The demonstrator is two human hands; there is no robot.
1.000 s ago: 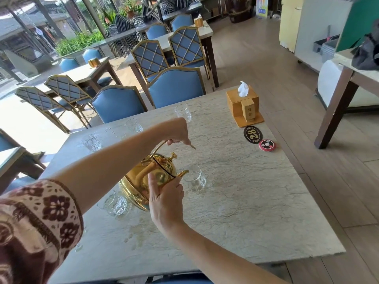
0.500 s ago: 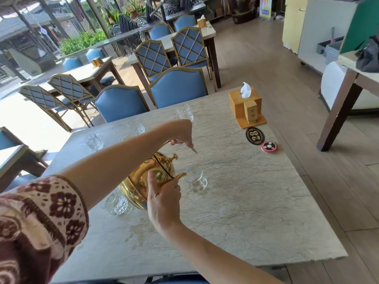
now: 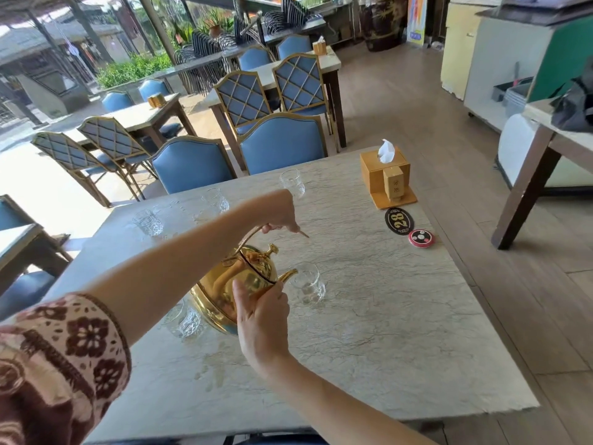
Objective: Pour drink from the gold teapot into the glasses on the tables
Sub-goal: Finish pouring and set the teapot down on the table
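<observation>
The gold teapot [image 3: 247,277] is tilted to the right over the marble table [image 3: 385,332]. My left hand [image 3: 279,213] grips its handle from above. My right hand [image 3: 260,313] presses against the pot's front, just under the spout. The spout tip touches the rim of a clear glass [image 3: 308,284]. Another glass [image 3: 186,321] stands at the pot's left base, partly hidden. Three more glasses line the far edge: one [image 3: 147,221], one [image 3: 215,200] and one [image 3: 292,183].
A wooden tissue box [image 3: 385,178], an oval "28" plaque [image 3: 399,220] and a round red call button [image 3: 421,238] sit at the table's right. Blue chairs [image 3: 282,142] stand behind the far edge. Another table's leg [image 3: 526,187] is at the right.
The teapot has stayed tilted with its spout at the near glass. Both hands hold the same places; only the camera view has shifted slightly.
</observation>
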